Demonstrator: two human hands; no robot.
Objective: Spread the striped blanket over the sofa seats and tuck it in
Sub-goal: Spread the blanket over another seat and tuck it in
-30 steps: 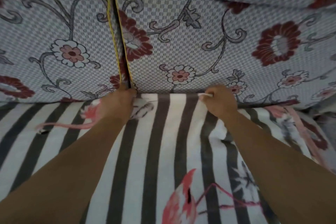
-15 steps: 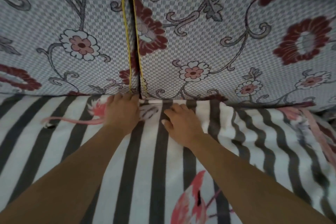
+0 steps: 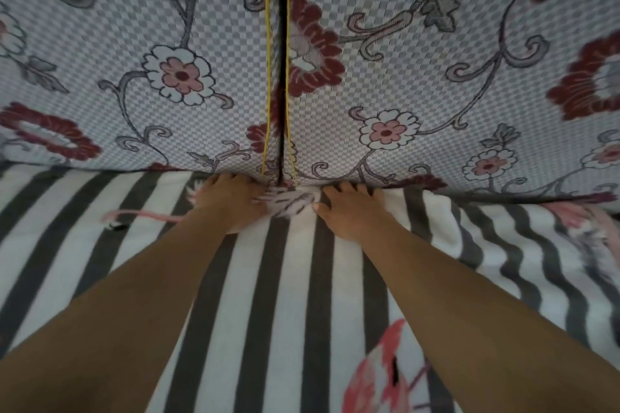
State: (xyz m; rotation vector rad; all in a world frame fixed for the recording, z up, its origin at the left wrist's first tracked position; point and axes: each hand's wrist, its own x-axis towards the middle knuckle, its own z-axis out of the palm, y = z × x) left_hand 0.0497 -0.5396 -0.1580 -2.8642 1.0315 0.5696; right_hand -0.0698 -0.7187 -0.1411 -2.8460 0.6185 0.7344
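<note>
The black-and-white striped blanket (image 3: 288, 278) with pink flamingo prints lies across the sofa seats. Its far edge runs along the crease under the floral back cushions. My left hand (image 3: 231, 201) presses flat on the blanket at that crease, fingertips pushed in under the left back cushion (image 3: 134, 60). My right hand (image 3: 352, 211) lies flat beside it, fingers spread, tips at the crease below the right back cushion (image 3: 436, 77). To the right the blanket is wrinkled and bunched (image 3: 503, 245).
A dark gap with yellow piping (image 3: 278, 60) separates the two back cushions, ending right between my hands. The blanket lies smoother on the left side (image 3: 67, 228). Both forearms reach forward over the seat.
My right hand let go of the blanket's edge, slid left next to my left hand and now presses flat at the crease. The view moved closer to the cushion gap.
</note>
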